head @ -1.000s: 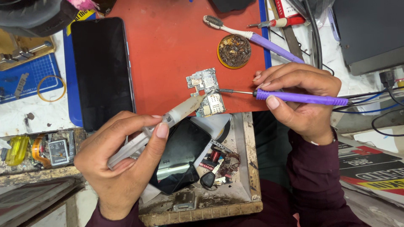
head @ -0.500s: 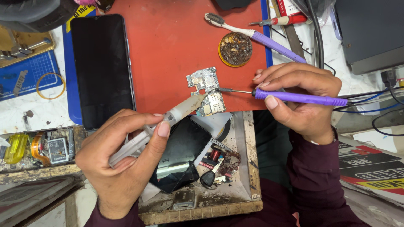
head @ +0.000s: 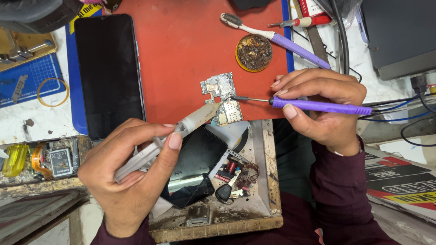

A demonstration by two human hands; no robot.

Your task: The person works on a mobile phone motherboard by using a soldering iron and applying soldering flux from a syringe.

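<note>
A red rubber work mat [head: 181, 54] covers the far middle of the bench, and on its left lies a black slab-shaped smartphone [head: 109, 72], screen dark, well apart from the work. Nearer, a shallow wooden tray [head: 265, 181] holds a second dark phone [head: 193, 168] and loose bits, among them a small copper coil (the rest is too jumbled to name). The left hand [head: 131, 181] is closed around a translucent plastic syringe [head: 181, 129], thumb on the barrel, its tapered nozzle resting at the near edge of the small silver-shielded phone circuit board [head: 222, 97], which sits on the mat's near edge just beyond the tray. The right hand [head: 318, 106] pinches a purple-handled soldering iron [head: 318, 106] like a pen, its thin metal tip touching the board's right side close to the nozzle. To the far right lie a purple-handled white toothbrush [head: 272, 34] and a round yellow tin of dark brass tip-cleaning wool [head: 254, 52], both untouched. Judging from this, the board is already out of its phone and the joint work is under way, with both tools meeting at one spot; cleaning with the brush and refitting the board appear to be left.
</note>
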